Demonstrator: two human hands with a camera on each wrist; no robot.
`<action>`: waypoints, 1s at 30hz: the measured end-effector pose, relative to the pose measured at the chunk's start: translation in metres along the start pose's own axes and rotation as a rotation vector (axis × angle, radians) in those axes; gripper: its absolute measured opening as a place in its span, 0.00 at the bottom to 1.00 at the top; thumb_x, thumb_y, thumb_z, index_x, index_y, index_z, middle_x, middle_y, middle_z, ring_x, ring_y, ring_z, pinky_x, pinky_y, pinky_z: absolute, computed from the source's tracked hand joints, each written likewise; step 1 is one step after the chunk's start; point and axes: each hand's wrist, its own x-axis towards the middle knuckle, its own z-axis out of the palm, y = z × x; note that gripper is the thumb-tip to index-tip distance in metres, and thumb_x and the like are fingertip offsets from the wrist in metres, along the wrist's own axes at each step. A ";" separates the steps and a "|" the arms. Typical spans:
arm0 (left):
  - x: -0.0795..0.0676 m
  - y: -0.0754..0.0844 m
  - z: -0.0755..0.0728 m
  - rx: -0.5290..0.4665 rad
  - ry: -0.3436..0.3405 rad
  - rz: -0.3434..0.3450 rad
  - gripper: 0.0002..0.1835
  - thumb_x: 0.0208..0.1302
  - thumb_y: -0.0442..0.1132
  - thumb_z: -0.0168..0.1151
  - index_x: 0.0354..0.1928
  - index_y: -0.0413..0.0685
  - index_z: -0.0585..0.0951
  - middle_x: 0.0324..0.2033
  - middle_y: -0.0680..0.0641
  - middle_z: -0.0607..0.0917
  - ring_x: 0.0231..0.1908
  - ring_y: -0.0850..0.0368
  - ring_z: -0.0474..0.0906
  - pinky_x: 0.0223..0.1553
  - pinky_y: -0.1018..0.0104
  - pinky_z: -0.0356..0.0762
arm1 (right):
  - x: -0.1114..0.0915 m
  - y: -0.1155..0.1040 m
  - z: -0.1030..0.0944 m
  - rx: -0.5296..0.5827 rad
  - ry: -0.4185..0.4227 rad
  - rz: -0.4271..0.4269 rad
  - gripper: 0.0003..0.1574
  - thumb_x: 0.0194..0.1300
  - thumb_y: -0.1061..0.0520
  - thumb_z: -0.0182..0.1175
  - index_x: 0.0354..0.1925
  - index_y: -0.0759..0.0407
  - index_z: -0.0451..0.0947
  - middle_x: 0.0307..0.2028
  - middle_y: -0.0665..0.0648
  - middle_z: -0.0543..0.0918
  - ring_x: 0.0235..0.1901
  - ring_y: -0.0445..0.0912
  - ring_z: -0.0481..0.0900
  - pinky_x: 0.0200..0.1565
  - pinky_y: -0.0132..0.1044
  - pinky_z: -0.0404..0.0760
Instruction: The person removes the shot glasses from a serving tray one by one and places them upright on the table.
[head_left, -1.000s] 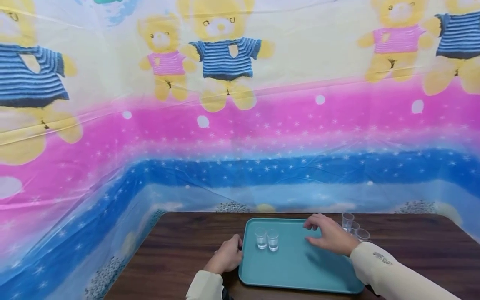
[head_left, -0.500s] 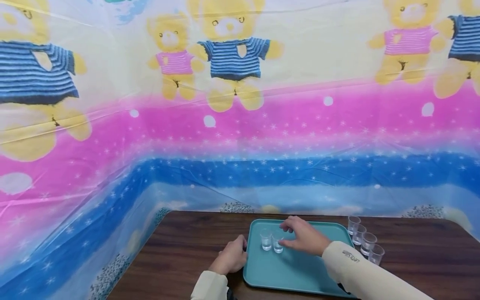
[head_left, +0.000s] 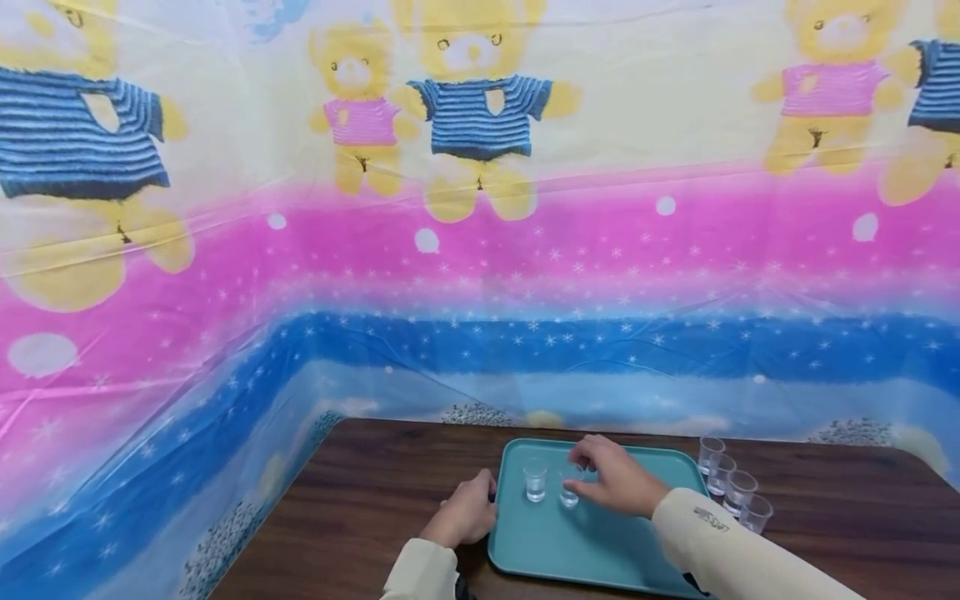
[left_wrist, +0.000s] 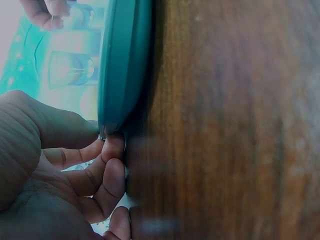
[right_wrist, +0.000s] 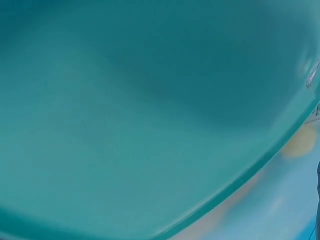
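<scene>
A teal tray (head_left: 547, 546) lies on the table. My left hand (head_left: 467, 512) grips its left edge; in the left wrist view the thumb (left_wrist: 65, 127) lies along the rim, with curled fingertips (left_wrist: 115, 145) under it. Two small clear shot glasses stand upright on the tray, clear liquid at the bottom. Thumb and fingers of my right hand (head_left: 618, 479) pinch the right glass (head_left: 568, 497). The left glass (head_left: 535, 482) stands a small gap away, untouched. From the right wrist only bare tray surface (right_wrist: 100, 125) shows clearly; hand and glass are not visible there.
Several more clear shot glasses (head_left: 738, 490) stand in a slanting row on the dark wooden table (head_left: 360, 500), just beyond the tray's right edge. A printed cloth (head_left: 480, 342) with bears hangs behind and to the left of the table.
My right hand came leftward over the tray from near its right side and took hold of the right glass. That glass has shifted slightly right, away from its neighbour. The left hand keeps its grip.
</scene>
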 end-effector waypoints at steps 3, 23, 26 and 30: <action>0.001 0.001 0.002 0.020 0.002 -0.025 0.04 0.61 0.36 0.49 0.36 0.48 0.66 0.22 0.49 0.71 0.26 0.55 0.68 0.37 0.47 0.59 | -0.010 0.008 -0.008 -0.017 0.003 0.000 0.25 0.52 0.37 0.55 0.40 0.52 0.71 0.33 0.48 0.71 0.33 0.42 0.69 0.33 0.34 0.69; 0.000 0.003 -0.002 0.009 -0.002 0.020 0.05 0.61 0.35 0.48 0.39 0.46 0.67 0.22 0.48 0.71 0.25 0.54 0.68 0.37 0.45 0.62 | -0.094 0.041 -0.079 -0.213 0.036 -0.002 0.16 0.51 0.45 0.61 0.38 0.45 0.70 0.31 0.40 0.67 0.30 0.36 0.65 0.31 0.32 0.68; -0.001 0.003 -0.001 0.007 -0.006 0.026 0.05 0.61 0.35 0.48 0.39 0.46 0.67 0.22 0.47 0.71 0.22 0.54 0.67 0.29 0.54 0.64 | -0.104 0.047 -0.084 -0.206 0.044 -0.003 0.15 0.50 0.46 0.62 0.37 0.45 0.70 0.30 0.41 0.67 0.29 0.39 0.66 0.30 0.31 0.67; 0.000 0.003 0.002 -0.017 -0.018 0.038 0.05 0.61 0.34 0.48 0.39 0.44 0.66 0.22 0.45 0.71 0.21 0.53 0.67 0.24 0.59 0.63 | -0.118 0.055 -0.091 -0.211 0.058 0.021 0.15 0.50 0.47 0.62 0.36 0.43 0.69 0.29 0.42 0.68 0.28 0.39 0.67 0.29 0.31 0.67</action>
